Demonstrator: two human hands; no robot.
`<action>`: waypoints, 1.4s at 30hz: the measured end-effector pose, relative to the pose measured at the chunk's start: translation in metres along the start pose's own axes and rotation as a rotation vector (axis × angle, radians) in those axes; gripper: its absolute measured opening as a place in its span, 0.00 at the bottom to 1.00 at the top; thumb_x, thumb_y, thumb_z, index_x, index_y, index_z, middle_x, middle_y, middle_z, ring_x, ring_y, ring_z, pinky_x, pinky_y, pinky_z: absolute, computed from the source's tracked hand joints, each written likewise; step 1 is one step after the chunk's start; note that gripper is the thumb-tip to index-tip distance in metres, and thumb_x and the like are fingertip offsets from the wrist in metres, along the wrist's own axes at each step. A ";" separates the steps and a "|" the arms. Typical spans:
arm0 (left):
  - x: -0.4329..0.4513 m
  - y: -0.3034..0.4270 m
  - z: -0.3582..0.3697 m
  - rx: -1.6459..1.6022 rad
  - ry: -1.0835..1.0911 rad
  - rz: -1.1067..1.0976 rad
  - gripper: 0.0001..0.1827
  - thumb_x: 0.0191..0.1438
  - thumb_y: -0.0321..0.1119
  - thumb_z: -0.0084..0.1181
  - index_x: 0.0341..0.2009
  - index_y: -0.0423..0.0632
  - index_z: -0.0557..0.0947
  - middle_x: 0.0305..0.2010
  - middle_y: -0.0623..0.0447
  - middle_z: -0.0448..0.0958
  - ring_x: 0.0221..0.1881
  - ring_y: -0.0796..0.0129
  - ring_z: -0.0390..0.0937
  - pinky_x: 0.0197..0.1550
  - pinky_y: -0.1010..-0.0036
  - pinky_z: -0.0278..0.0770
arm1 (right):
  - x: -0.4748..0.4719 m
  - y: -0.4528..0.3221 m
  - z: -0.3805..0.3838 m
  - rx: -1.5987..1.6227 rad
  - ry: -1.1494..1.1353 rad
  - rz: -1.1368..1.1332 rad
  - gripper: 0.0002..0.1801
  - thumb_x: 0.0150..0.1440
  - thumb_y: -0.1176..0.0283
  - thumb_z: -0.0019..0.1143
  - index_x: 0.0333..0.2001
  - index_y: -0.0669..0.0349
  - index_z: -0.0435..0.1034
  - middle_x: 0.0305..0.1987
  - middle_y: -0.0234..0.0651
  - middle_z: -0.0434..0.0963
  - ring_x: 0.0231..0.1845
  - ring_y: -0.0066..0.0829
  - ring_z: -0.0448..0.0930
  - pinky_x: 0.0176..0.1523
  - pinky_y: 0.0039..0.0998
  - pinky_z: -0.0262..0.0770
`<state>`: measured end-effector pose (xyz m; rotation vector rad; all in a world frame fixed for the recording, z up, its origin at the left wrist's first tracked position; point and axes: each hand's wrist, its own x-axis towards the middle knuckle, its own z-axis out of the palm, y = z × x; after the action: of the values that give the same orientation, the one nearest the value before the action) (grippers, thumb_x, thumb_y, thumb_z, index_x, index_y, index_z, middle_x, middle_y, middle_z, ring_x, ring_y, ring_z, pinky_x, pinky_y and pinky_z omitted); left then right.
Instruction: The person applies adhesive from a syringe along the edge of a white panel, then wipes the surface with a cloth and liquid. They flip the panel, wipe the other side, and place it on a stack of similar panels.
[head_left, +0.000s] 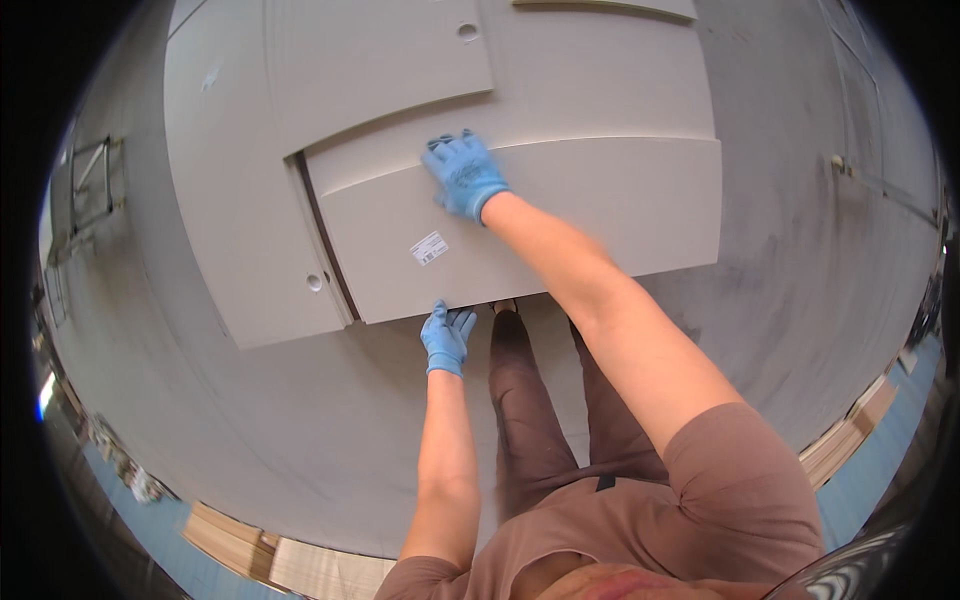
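A pale grey flat panel (600, 202) lies before me on top of other similar panels, with a white printed label (429, 248) on its face. My right hand (466, 174), in a blue work glove, is at the panel's far edge with its fingers spread beyond it; it looks slightly blurred. At the near edge my left hand (445, 341), also gloved in blue, has its thumb and fingertips by the rim and its fingers apart. Whether its fingertips press on the edge is hard to tell.
On the left lies another pale panel (225, 187) with a round hole (313, 283), across a narrow dark gap. A further panel (375, 60) with a round hole lies beyond. Wooden boards (330, 570) lie behind me on the grey floor's (300, 435) edge. A metal frame (94, 184) stands far left.
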<state>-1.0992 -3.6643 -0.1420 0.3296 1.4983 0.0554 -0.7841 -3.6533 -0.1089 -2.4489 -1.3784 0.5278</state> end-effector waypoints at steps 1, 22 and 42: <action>0.000 -0.002 0.001 0.027 -0.024 0.015 0.30 0.68 0.51 0.52 0.62 0.38 0.71 0.60 0.37 0.75 0.60 0.40 0.75 0.63 0.46 0.75 | -0.017 0.001 -0.001 0.013 0.131 -0.017 0.30 0.52 0.59 0.66 0.56 0.61 0.72 0.64 0.46 0.73 0.66 0.45 0.72 0.71 0.45 0.61; -0.097 -0.154 0.325 2.234 -0.478 1.301 0.67 0.42 0.62 0.72 0.77 0.48 0.49 0.80 0.30 0.40 0.79 0.27 0.36 0.77 0.42 0.37 | -0.377 0.310 -0.035 0.280 0.567 1.030 0.31 0.59 0.51 0.60 0.60 0.57 0.72 0.65 0.44 0.75 0.64 0.46 0.75 0.64 0.44 0.71; -0.083 -0.205 0.359 2.590 -0.267 1.097 0.75 0.39 0.67 0.72 0.76 0.35 0.43 0.78 0.20 0.33 0.78 0.22 0.26 0.77 0.40 0.26 | -0.370 0.337 -0.043 0.746 0.408 1.045 0.28 0.62 0.56 0.57 0.60 0.61 0.72 0.63 0.49 0.77 0.61 0.51 0.77 0.64 0.44 0.74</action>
<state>-0.7867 -3.9450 -0.0996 2.8855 0.0150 -1.0706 -0.6862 -4.1453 -0.1446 -2.2209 0.3206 0.5439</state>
